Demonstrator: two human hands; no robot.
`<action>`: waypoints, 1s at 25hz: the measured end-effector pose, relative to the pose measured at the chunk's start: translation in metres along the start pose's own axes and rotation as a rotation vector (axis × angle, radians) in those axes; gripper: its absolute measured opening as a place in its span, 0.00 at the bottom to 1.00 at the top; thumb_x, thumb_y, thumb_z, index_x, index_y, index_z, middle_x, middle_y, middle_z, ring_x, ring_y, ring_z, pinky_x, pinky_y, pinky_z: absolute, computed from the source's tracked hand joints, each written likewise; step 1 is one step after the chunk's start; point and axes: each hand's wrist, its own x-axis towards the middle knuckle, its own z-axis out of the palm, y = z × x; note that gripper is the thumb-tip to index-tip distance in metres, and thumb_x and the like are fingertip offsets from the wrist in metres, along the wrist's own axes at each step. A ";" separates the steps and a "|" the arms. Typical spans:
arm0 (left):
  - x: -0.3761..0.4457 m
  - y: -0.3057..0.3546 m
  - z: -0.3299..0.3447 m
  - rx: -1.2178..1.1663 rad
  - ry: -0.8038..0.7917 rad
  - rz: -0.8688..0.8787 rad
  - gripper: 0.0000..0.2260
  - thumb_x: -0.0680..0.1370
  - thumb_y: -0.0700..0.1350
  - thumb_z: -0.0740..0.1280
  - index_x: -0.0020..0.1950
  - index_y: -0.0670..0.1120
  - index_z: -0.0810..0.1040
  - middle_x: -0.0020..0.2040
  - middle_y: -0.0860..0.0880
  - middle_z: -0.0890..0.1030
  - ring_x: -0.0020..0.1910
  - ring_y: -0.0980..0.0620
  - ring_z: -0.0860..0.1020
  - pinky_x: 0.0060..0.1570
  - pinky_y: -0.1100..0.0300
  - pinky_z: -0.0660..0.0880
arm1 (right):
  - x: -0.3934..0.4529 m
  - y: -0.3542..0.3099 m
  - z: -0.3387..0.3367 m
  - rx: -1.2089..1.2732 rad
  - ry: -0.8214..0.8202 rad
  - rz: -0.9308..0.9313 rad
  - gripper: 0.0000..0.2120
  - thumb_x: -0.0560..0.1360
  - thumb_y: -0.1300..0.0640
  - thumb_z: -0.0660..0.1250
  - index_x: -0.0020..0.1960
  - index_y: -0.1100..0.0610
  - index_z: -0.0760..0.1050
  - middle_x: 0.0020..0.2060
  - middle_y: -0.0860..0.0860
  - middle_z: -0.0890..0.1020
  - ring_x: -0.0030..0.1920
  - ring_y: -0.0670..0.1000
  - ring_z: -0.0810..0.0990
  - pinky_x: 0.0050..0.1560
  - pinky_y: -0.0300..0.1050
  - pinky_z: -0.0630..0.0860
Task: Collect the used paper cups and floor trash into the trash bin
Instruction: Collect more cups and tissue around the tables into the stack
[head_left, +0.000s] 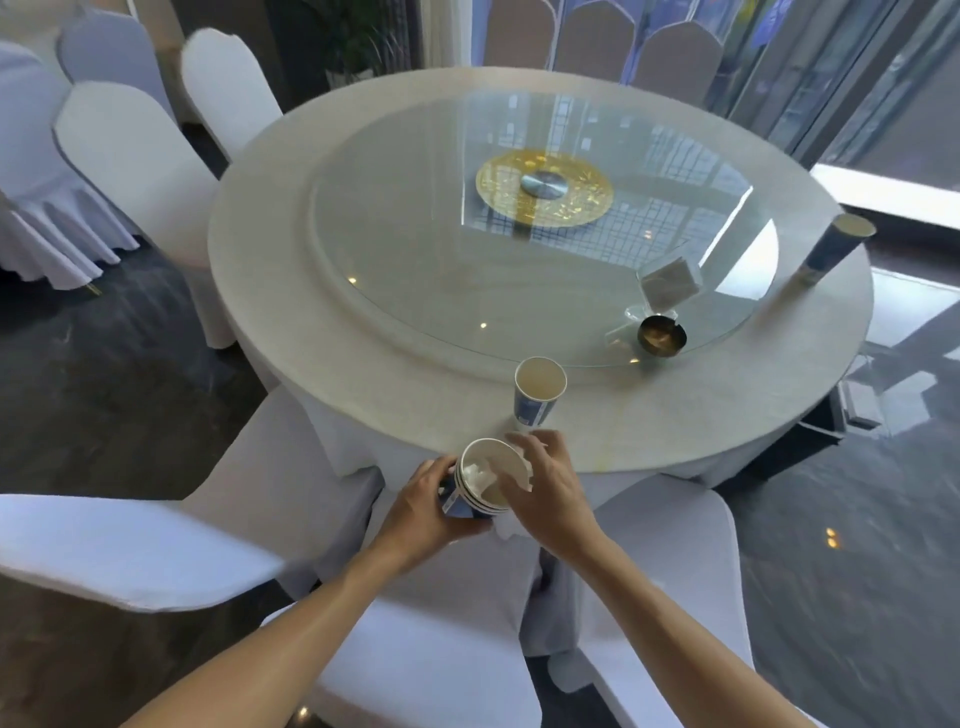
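My left hand (423, 501) grips a stack of nested blue-and-white paper cups (480, 480) at the near edge of the round table (270, 270). White crumpled tissue (475, 474) lies inside the top cup. My right hand (548, 486) rests over the stack's rim, fingers on a white tissue. One empty paper cup (537, 395) stands upright on the table just beyond my hands. Another blue cup (831, 249) stands at the table's far right edge. No trash bin is in view.
A glass turntable (545, 234) with a gold centre covers the table's middle; on it stand a dark ashtray (662, 336) and a clear napkin holder (670, 283). White-covered chairs (130, 545) crowd the near side and left. The floor is dark tile.
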 end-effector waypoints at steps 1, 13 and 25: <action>0.005 0.001 0.000 -0.013 -0.004 0.014 0.35 0.61 0.58 0.84 0.65 0.55 0.79 0.58 0.55 0.82 0.56 0.55 0.83 0.55 0.53 0.82 | 0.002 -0.001 -0.002 0.085 0.002 0.103 0.17 0.77 0.55 0.69 0.66 0.48 0.77 0.61 0.47 0.73 0.56 0.49 0.78 0.56 0.47 0.78; 0.066 0.023 0.019 -0.117 -0.096 0.103 0.34 0.62 0.54 0.85 0.66 0.53 0.78 0.58 0.53 0.82 0.55 0.55 0.83 0.57 0.54 0.82 | 0.035 0.000 -0.038 0.537 -0.086 0.487 0.13 0.79 0.62 0.62 0.60 0.60 0.80 0.42 0.58 0.84 0.33 0.50 0.81 0.36 0.47 0.84; 0.172 0.126 0.003 -0.247 -0.011 0.145 0.29 0.68 0.47 0.85 0.65 0.53 0.77 0.56 0.59 0.83 0.58 0.56 0.83 0.57 0.62 0.81 | 0.151 -0.009 -0.136 0.602 0.077 0.240 0.10 0.81 0.58 0.65 0.52 0.62 0.82 0.29 0.50 0.81 0.29 0.49 0.79 0.39 0.54 0.85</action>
